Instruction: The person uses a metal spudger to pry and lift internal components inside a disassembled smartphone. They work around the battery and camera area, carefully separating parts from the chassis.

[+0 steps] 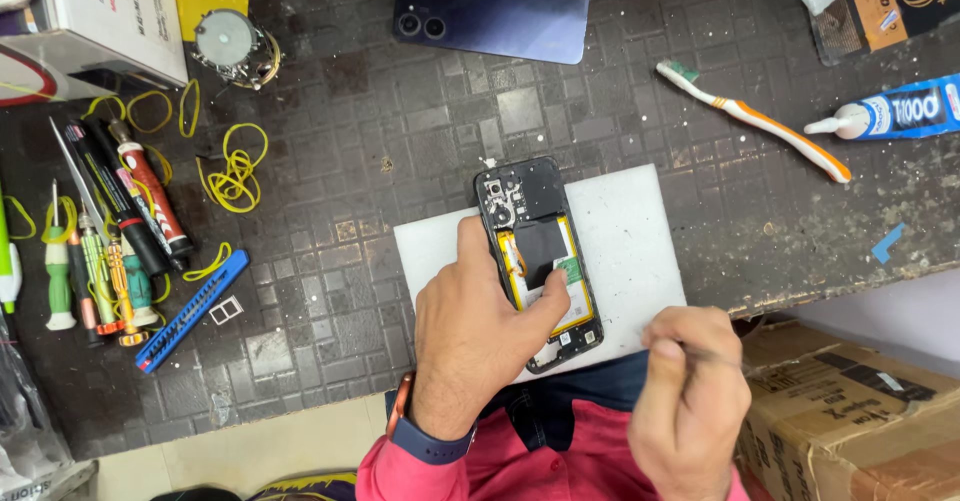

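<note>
Lying under the left hand point(478, 333), opened phone point(538, 261); right hand point(690, 401) just beside.

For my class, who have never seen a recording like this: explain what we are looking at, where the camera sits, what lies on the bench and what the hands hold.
There is no machine here, only a person's two bare hands. The single picture comes from a camera worn on the person's head, looking down at a dark workbench.

In the middle lies a white mat, and on it an opened phone with its insides showing. The left hand steadies the phone, with its fingertips on the inner parts. The right hand pinches a thin tool; what kind is too blurred to tell.

Around them: a dark blue phone back at the top, a toothbrush and a glue tube on the right, screwdrivers and yellow rubber bands on the left, and a cardboard box at lower right.
</note>
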